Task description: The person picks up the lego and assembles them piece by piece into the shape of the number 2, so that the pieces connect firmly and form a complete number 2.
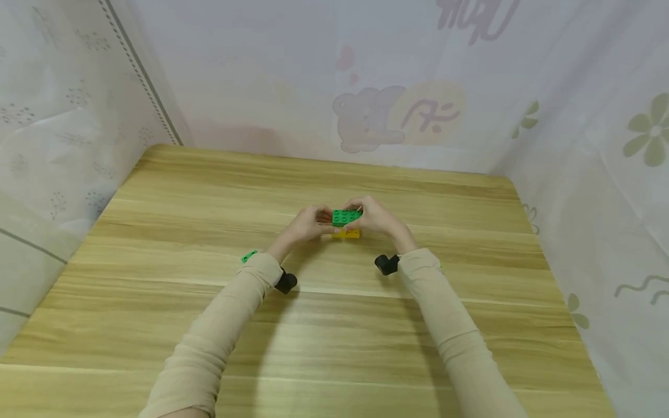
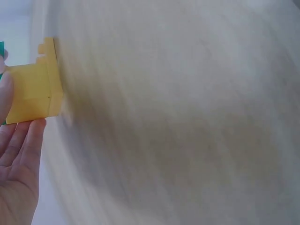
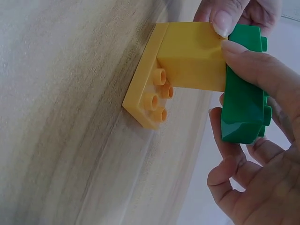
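A yellow block (image 3: 192, 56) stands on a thin yellow studded plate (image 3: 145, 89) on the wooden table. Across its top lies a green studded brick (image 3: 243, 103), which overhangs the block on one side. My left hand (image 1: 308, 223) pinches the yellow block near where it meets the green brick; in the left wrist view its thumb is on one face and its fingers (image 2: 35, 140) are on another. The green brick is held by my right hand (image 1: 376, 216), thumb on its side and fingers on the far side. Whether the two pieces are fully pressed together, I cannot tell.
Beside the left cuff a small green piece (image 1: 248, 256) lies on the table (image 1: 334, 360). A sliver of green (image 1: 441, 268) shows by the right sleeve, mostly hidden. Black wrist cameras (image 1: 387, 265) sit at both wrists. Patterned curtain (image 1: 272, 75) surrounds the back and sides.
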Demonstrator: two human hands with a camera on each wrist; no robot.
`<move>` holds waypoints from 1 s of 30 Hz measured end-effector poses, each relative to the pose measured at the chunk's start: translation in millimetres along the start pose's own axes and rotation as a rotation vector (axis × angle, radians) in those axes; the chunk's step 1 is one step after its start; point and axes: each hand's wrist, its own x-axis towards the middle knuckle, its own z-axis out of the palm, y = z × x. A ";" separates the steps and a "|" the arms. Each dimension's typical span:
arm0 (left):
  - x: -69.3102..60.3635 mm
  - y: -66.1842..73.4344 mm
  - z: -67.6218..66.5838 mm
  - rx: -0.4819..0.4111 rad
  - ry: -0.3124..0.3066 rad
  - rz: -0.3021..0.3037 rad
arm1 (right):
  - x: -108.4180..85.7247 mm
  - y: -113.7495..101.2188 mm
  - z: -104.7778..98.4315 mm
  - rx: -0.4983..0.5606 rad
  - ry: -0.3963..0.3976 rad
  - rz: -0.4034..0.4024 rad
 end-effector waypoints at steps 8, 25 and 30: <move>0.3 1.0 3.1 -0.010 0.014 0.010 | -1.2 -4.9 -3.7 -0.041 -0.010 0.016; -1.9 6.9 -4.5 0.061 0.013 0.053 | 0.5 -7.7 3.6 -0.101 -0.004 0.029; 3.0 15.1 -7.7 0.162 -0.027 0.039 | -4.3 -4.5 4.5 -0.125 0.041 0.055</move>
